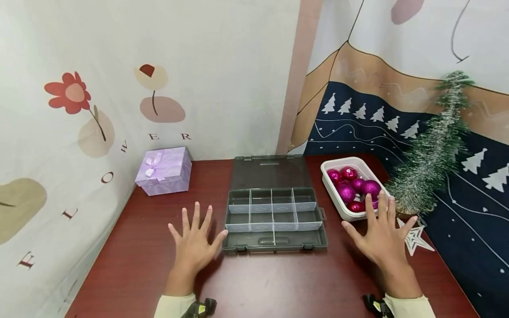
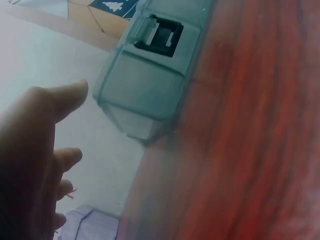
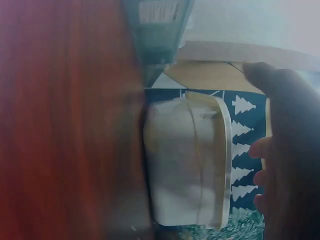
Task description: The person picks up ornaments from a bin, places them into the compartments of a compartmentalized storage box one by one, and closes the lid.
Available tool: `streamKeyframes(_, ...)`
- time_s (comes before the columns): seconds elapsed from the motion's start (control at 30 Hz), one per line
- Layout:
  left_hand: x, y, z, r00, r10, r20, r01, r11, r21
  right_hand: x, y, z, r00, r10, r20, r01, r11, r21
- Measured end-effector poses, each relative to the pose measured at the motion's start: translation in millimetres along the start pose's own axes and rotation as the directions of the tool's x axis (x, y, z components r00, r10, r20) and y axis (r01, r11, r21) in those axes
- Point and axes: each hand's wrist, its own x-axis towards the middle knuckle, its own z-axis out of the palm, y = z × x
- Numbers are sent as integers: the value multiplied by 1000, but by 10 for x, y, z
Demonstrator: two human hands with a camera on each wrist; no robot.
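Fingers spread, my left hand [image 1: 192,249] is left of a grey translucent divider box [image 1: 274,242], its thumb near the box's front left corner. The box's lid [image 1: 270,172] lies back, and its compartments hold nothing visible. My right hand [image 1: 383,243], also spread, is just in front of a white plastic tub [image 1: 334,196] of shiny magenta Christmas baubles [image 1: 346,192]; its fingertips overlap the tub's near edge in the head view. Whether they touch it I cannot tell. In the left wrist view, a black latch [image 2: 162,36] shows on the box. The tub's side [image 3: 175,165] fills the right wrist view's middle.
A lilac gift box [image 1: 167,172] with a bow sits at the back left. To the right stands a small frosted Christmas tree [image 1: 429,154], with a white star ornament [image 1: 415,238] near its base. Printed cloths [image 1: 222,79] hang behind the dark red table [image 1: 258,282].
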Motion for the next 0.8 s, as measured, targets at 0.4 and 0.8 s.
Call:
streamKeyframes(0.4, -15, 17, 88, 998, 69, -5, -69, 995, -70, 461, 140, -155, 986, -141, -93, 147, 987, 66)
streamKeyframes(0.8, -25, 14, 96, 996, 88, -23, -90, 990, -108, 771, 145, -186, 966, -256, -31, 258, 960, 106)
